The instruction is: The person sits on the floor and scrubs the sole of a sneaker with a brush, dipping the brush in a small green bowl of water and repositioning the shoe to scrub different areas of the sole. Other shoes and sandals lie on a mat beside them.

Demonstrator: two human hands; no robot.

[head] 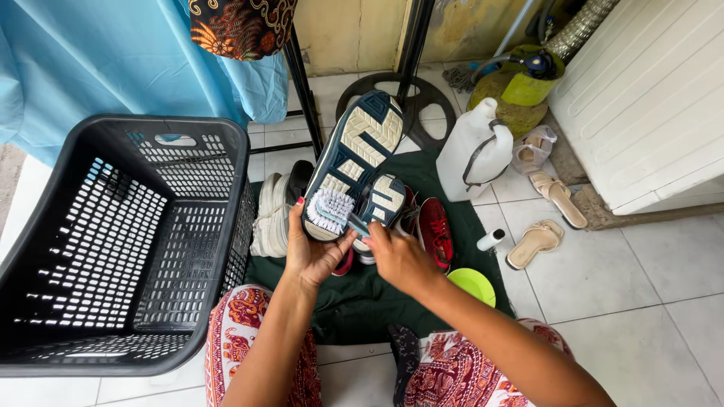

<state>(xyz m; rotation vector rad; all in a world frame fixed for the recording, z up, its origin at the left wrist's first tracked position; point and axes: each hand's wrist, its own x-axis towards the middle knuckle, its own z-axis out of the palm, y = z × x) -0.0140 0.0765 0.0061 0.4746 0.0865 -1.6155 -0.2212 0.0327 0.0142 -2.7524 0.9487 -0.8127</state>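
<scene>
a white plastic jug (469, 151) with a dark strap is stood at two o'clock of the hands, a small white bottle (490, 240) lying at its five o'clock on the tiles. a navy shoe (353, 160) is held sole-up at the centre, heel clamped in the left hand (313, 255), its long axis tilted, toe pointed toward one o'clock. a white-bristled brush (332, 208) is gripped by the right hand (396, 256) and pressed on the heel tread. a black basket (121, 241) is seen at nine o'clock.
</scene>
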